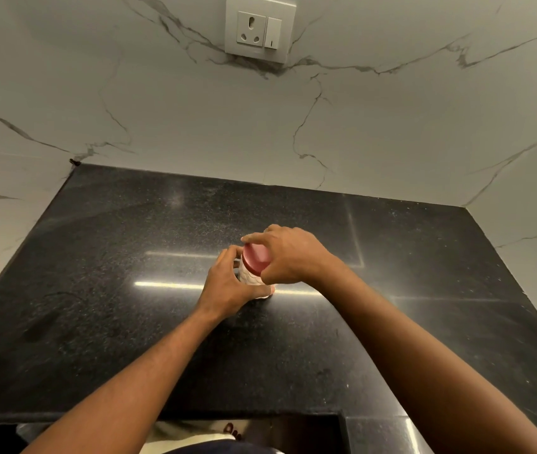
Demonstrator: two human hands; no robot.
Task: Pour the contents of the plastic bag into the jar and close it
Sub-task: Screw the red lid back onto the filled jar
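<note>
Our polished black speckled stone counter [129, 290] below white veined marble wall [391, 126], small pale jar [250, 276] mid-counter, left hand [228, 288] wrapped around its body, right hand [288, 257] fingers clamped on round red lid [256, 257], no readable label.

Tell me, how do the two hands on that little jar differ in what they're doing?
The left hand wraps the side of the jar low down, while the right hand sits higher, fingers curled over the red lid. The left comes from the side, the right from above. Both are bare and touch the jar.
</note>
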